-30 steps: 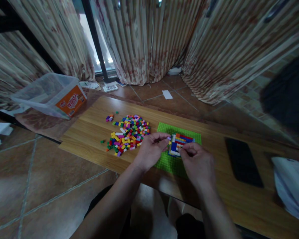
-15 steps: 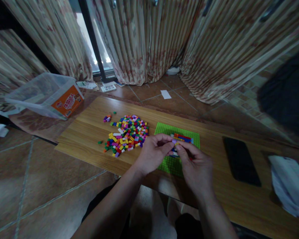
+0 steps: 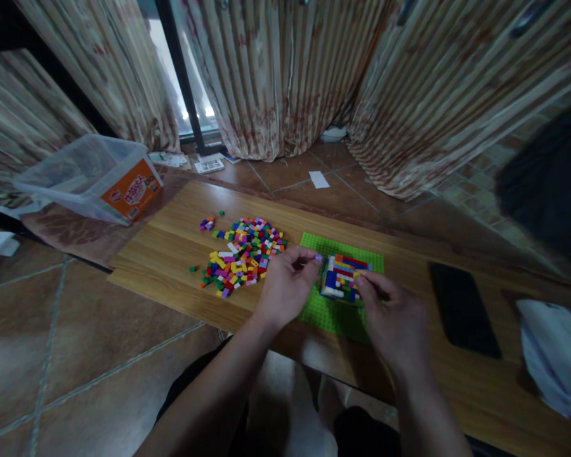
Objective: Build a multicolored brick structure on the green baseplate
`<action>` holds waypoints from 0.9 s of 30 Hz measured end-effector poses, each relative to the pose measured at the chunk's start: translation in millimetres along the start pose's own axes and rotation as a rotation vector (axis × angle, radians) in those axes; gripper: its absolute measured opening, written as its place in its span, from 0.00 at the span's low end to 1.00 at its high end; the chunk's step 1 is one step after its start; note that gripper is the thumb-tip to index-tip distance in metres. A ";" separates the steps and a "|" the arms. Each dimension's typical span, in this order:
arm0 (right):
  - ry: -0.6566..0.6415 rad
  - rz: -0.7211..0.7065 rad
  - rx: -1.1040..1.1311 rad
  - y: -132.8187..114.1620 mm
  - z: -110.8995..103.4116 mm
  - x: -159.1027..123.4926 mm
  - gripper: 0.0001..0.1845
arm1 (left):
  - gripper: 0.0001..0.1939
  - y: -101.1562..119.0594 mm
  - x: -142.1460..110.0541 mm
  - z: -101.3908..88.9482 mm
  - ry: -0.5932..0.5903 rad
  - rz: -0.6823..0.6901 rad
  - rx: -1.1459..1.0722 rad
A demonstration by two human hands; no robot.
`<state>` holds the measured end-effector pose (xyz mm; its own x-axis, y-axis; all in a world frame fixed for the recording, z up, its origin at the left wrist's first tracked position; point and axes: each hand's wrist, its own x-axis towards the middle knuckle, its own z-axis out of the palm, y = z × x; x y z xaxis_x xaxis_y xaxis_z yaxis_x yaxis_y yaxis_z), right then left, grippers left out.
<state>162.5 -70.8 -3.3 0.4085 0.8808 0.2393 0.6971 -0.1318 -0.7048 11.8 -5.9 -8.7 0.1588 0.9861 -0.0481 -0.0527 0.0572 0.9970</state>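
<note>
The multicoloured, rectangular plastic-brick block sits on a studded green square baseplate between the left hand, pinching a small purple brick, and the right hand, pinching a small yellowish brick.

A multicoloured brick build sits on a green baseplate.

Pleated beige-and-red fabric curtains are hanging over square brown floor tiles — daylight is glowing beside a slim black window bar.
</note>
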 end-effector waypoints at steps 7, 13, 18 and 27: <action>-0.149 -0.131 -0.125 6.2 -9.7 0.4 0.17 | 0.04 3.3 2.8 -2.3 -0.009 -0.075 -0.075; -0.151 -0.163 -0.162 3.9 -7.3 -0.9 0.14 | 0.04 2.7 1.7 -2.3 -0.054 -0.100 -0.043; -0.155 -0.206 -0.199 8.1 -4.5 -0.5 0.14 | 0.05 0.9 1.1 -4.0 -0.056 -0.088 -0.040; -0.106 -0.194 -0.216 5.5 2.8 0.1 0.14 | 0.06 2.5 0.2 -5.5 -0.067 -0.096 -0.034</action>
<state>164.7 -70.1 -9.0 0.2000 0.9401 0.2763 0.8698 -0.0405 -0.4917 6.3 -4.7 -6.5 0.2302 0.9633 -0.1384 -0.0677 0.1577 0.9852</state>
